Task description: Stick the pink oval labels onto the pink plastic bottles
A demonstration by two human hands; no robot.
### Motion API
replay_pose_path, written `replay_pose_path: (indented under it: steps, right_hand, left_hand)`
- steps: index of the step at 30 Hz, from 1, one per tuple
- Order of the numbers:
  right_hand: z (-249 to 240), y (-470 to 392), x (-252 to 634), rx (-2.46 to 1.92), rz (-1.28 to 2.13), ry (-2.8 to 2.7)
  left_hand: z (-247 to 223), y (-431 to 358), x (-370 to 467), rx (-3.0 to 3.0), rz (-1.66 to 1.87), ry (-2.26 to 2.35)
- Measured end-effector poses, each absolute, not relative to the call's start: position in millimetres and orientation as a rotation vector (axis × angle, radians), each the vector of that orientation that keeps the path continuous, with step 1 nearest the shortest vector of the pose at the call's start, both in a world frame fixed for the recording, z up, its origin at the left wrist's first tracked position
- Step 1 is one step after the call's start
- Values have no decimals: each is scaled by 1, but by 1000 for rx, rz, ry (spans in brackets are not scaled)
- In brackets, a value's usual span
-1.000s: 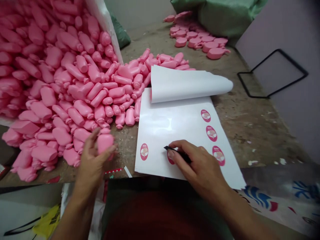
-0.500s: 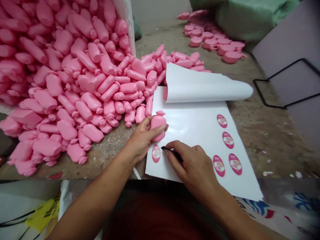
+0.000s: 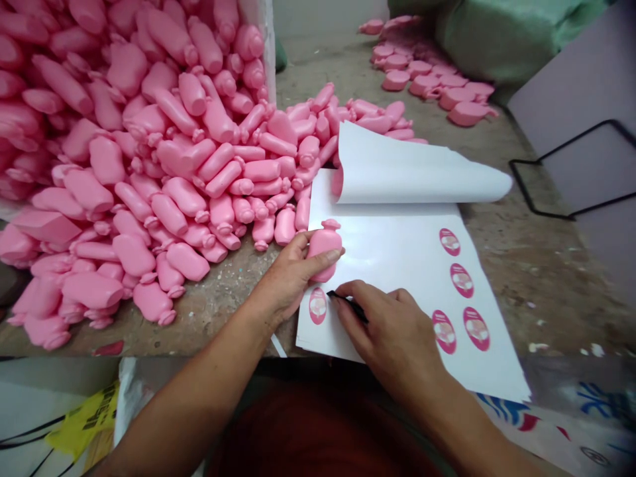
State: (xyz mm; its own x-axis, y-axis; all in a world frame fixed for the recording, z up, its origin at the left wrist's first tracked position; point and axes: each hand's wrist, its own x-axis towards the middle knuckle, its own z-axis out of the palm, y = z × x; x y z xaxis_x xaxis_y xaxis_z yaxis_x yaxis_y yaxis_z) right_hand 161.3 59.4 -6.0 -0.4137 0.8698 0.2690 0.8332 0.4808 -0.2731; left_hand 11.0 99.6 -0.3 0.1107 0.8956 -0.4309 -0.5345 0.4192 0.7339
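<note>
The white sticker sheet point(image 3: 392, 245) lies on the bench point(image 3: 517, 291), its upper leaf point(image 3: 422, 172) curled back across its far end. Over the sheet's left edge, the left hand point(image 3: 294, 273) is closed around a pink bottle point(image 3: 324, 257), thumb across the front and fingers behind, with the bottle's capped end pointing toward the sheet's far side. Over the sheet's near half, the right hand point(image 3: 395, 324) is curled in a pinch around a slim black tool point(image 3: 355, 309). The tool's tip points toward the sheet's left edge, just beside an oval pink-and-white sticker point(image 3: 317, 305) there; whether the tip touches the sheet I cannot tell. Four more such stickers show on the sheet's right part, three in a column point(image 3: 462, 280) along the right edge and one point(image 3: 444, 332) just inside it, partly hidden by the right hand. Left of the sheet and behind it spreads a heap of pink bottles point(image 3: 169, 212), many lying at odd angles. Well beyond the sheet's far end, flat pink pieces point(image 3: 427, 85) lie in front of a green sack point(image 3: 521, 43). Right of the sheet stands a black wire frame point(image 3: 544, 213).
</note>
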Motion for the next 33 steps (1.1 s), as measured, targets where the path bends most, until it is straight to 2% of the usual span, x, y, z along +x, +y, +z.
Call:
replay_pose_path:
  steps: [8,14,17,19,21,26,33]
  right_hand:
    - [-6,62,167,-1635,644,-2186]
    - [1,48,167,-1572,630,-2351]
    - [14,35,167,-1435,1004,-2335]
    - [26,29,169,-1321,1358,-2160]
    - [37,29,174,-1250,1553,-1919]
    - [38,45,188,-1372,1336,-1435]
    - [20,43,187,-1273,1354,-1192]
  left_hand:
    - [-2,103,6,350,1081,928]
    - [0,104,6,289,1106,930]
    - [1,104,6,297,1112,934]
    - [1,105,6,304,1109,941]
    - [1,105,6,332,1112,955]
    - [9,90,12,455,1142,1013]
    - [20,42,33,329,1104,869]
